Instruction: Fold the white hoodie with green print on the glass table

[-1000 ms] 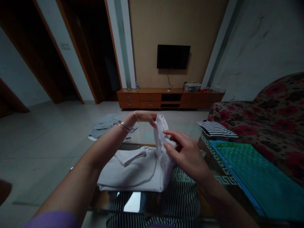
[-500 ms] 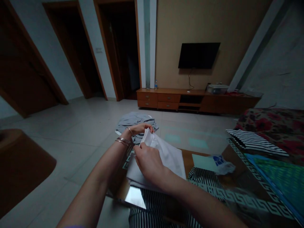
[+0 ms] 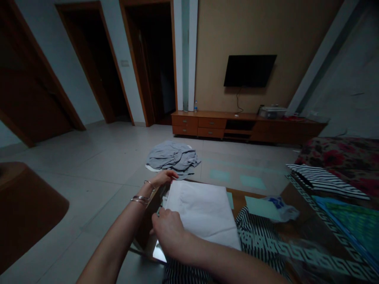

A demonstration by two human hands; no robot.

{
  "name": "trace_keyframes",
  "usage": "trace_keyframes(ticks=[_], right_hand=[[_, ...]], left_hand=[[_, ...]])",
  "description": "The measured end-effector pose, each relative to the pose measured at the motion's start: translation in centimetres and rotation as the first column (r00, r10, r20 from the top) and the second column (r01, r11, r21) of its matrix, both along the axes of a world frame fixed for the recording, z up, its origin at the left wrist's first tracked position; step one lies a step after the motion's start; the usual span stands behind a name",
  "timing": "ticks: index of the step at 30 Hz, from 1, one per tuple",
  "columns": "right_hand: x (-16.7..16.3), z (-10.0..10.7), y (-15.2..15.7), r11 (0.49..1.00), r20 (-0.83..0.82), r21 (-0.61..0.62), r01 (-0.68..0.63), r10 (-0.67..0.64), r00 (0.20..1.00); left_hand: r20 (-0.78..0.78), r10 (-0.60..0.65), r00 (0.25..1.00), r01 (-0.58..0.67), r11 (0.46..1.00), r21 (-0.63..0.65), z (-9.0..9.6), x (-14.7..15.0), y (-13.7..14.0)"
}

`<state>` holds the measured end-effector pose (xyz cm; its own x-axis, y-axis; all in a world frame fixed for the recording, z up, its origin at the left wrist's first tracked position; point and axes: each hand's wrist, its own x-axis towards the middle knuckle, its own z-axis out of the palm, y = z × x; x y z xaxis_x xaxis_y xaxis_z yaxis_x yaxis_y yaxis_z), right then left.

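A white folded cloth (image 3: 207, 211) lies nearly flat on the glass-topped table (image 3: 284, 240). At its far left corner is my left hand (image 3: 166, 177), bracelets on the wrist, its fingers bent in around the cloth's edge. Closer to me, my right hand (image 3: 169, 228) is closed at the cloth's left edge, and its fingertips are partly hidden. Black-and-white striped fabric (image 3: 257, 227) shows to the right of the white cloth and beneath my right forearm.
A heap of grey clothes (image 3: 173, 156) lies beyond the table. To the right are a clear plastic bag (image 3: 288, 212), a striped garment (image 3: 325, 181) and a blue-green cloth (image 3: 352, 225). A brown rounded piece of furniture (image 3: 32, 213) stands at left. A low cabinet (image 3: 210, 126) lines the far wall.
The white cloth's raised left edge has come down and the cloth now lies flatter. Both my hands have moved left and lower, along its left side.
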<state>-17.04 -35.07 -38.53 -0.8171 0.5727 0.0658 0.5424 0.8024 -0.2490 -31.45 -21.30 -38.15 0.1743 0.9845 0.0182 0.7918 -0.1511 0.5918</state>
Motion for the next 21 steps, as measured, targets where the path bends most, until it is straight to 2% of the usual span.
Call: trace_keyframes(ticks=[3, 5, 8, 9, 11, 14, 16, 18, 21], right_hand=[[3.4, 0.6, 0.7, 0.999, -0.105, -0.046, 0.003, -0.007, 0.994], [6.6, 0.3, 2.4, 0.988, -0.202, -0.046, 0.144, -0.151, 0.968], [11.2, -2.0, 5.8, 0.905, -0.311, -0.021, 0.426, -0.411, 0.857], [12.3, -3.2, 6.9, 0.885, -0.313, -0.004, 0.465, -0.443, 0.840], [13.8, -5.6, 8.7, 0.877, -0.276, 0.025, 0.479, -0.455, 0.847], [14.7, -8.4, 10.4, 0.888, -0.200, 0.019, 0.459, -0.446, 0.872], [14.9, -9.4, 10.9, 0.894, -0.186, 0.014, 0.448, -0.438, 0.880], [15.0, -9.9, 11.0, 0.903, -0.194, 0.023, 0.428, -0.416, 0.888], [15.4, -9.8, 10.8, 0.906, -0.211, 0.020, 0.422, -0.409, 0.888]], left_hand=[[-0.093, 0.138, 0.986, -0.131, 0.988, 0.078, -0.2, 1.6, -0.6], [-0.186, 0.198, 0.962, -0.156, 0.964, 0.217, -0.4, 4.1, -2.0], [-0.399, 0.228, 0.888, -0.058, 0.916, 0.396, -1.4, 8.9, -5.2], [-0.456, 0.219, 0.862, -0.014, 0.911, 0.411, -2.0, 10.1, -6.2], [-0.532, 0.186, 0.826, 0.044, 0.920, 0.390, -3.7, 11.6, -7.8], [-0.604, 0.167, 0.779, 0.060, 0.940, 0.337, -6.4, 11.0, -9.4], [-0.632, 0.179, 0.754, 0.046, 0.946, 0.322, -7.8, 9.7, -10.0], [-0.644, 0.200, 0.738, 0.034, 0.943, 0.331, -8.6, 8.7, -10.3], [-0.636, 0.223, 0.739, 0.014, 0.939, 0.345, -8.8, 8.6, -10.3]])
